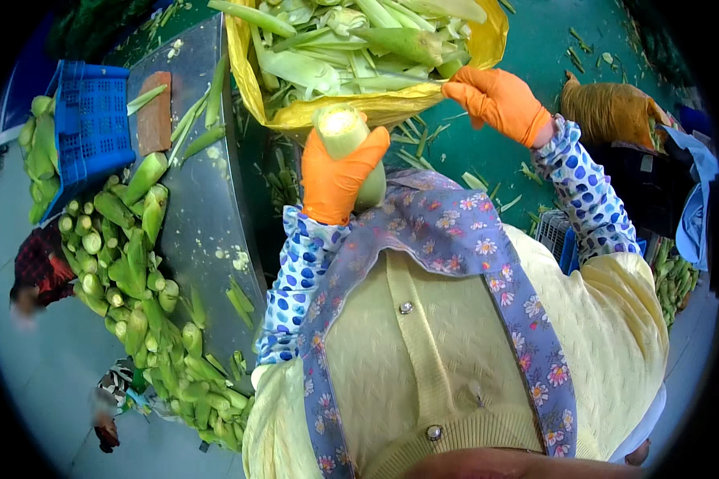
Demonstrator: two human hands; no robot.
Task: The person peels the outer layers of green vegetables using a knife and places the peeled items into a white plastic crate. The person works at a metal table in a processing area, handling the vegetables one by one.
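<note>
My left hand (335,180), in an orange glove, is wrapped round an ear of corn (342,132) in its green husk. The ear's pale cut end faces up, close to the near rim of a yellow sack (295,120). My right hand (494,102), also orange-gloved, is closed at the sack's right rim. From its fingertips a thin, blade-like strip seems to reach left over the sack; I cannot tell what it is. Loose green husks (311,68) and leaves fill the sack.
To the left, a metal table (204,215) bears a long heap of corn ears (140,279). A blue crate (92,120) and a brown block (153,112) sit at its far end. Husk scraps litter the green floor (551,32). An orange-brown sack (611,112) stands right. Other people show at far left.
</note>
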